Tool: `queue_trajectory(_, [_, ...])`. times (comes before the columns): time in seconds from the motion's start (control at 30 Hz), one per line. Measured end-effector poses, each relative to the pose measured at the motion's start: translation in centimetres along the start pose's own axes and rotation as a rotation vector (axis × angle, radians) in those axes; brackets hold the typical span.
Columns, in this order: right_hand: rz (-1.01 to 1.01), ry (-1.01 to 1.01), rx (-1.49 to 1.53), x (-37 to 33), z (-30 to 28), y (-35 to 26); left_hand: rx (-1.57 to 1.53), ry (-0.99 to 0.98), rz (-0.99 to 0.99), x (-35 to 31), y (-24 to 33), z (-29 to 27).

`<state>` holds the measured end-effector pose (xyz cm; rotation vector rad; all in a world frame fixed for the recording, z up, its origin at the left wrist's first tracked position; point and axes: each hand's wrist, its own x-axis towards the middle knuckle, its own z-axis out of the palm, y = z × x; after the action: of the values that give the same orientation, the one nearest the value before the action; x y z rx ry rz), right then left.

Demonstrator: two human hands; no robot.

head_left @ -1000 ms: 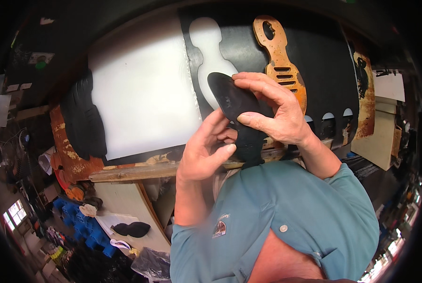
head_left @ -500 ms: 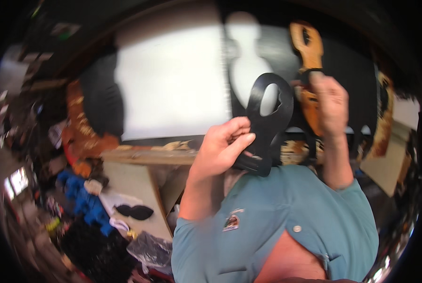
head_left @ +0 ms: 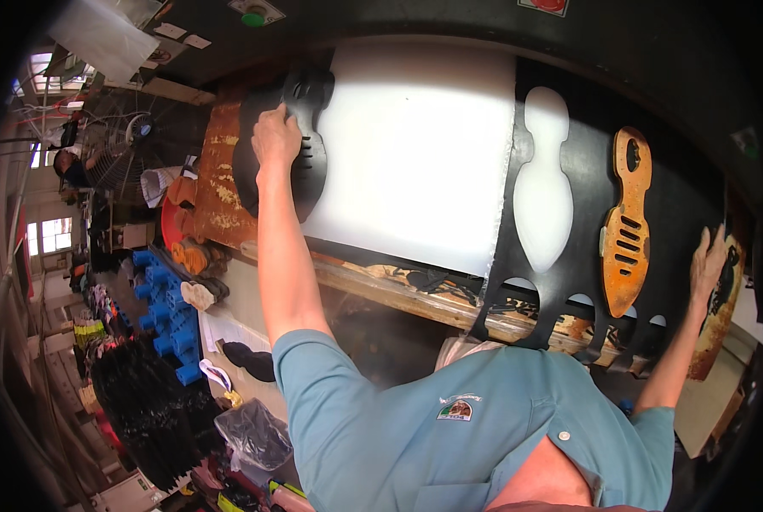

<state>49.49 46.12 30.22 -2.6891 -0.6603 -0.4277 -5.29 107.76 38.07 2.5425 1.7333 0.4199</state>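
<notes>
Seen from above, over a teal polo shirt. Left hand stretched far out to the left, fingers curled down onto a black sole-shaped cut piece with slots, pressing or gripping it at its upper part; whether a thumb wraps under it, impossible to tell. That black piece lying on top of a stack of like pieces, at the left edge of a large white cutting board, beside a rusty orange metal plate. Right hand spread flat and wide, holding nothing, resting at the right end of a black rubber sheet, close to a worn orange-brown panel at the edge. Black sheet laid over the right part of the white board, with 1 sole-shaped hole showing white through it and a row of rounded cut-outs along its near edge. Orange sole-shaped cutting die with slots lying on the black sheet, between the hole and the right hand, not touched by either hand. Wooden bench edge running below the board. Off to the lower left, blue plastic blocks, a clear plastic bag and dark heaps of cut material. Fan further back on the left
</notes>
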Motion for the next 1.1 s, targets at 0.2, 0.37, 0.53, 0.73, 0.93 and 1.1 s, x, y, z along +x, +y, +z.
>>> queue_trajectory(0.2, [0.101,-0.444,0.721,-9.5,-4.2,-10.5,-0.482,-0.006,0.182,-8.5,9.9,3.6])
queue_trajectory(0.37, [-0.392,-0.341,0.322,-14.0,-4.1,-16.5,-0.706,-0.280,0.674,-23.0,24.2,5.9])
queue_trajectory(0.53, [-0.309,-0.265,0.435,-13.4,-4.0,-18.1,-0.585,-0.218,0.753,-26.5,28.2,7.9])
queue_trajectory(0.73, [-0.313,-0.215,0.558,-12.3,-3.1,-20.2,-0.495,-0.180,0.764,-24.8,27.7,8.4])
queue_trajectory(0.93, [-0.336,-0.212,0.504,-11.8,-0.5,-22.6,-0.452,-0.154,0.764,-24.9,28.1,8.1])
queue_trajectory(1.1, [-0.358,-0.195,0.467,-12.2,-0.1,-22.8,-0.434,-0.169,0.782,-24.9,28.1,8.1])
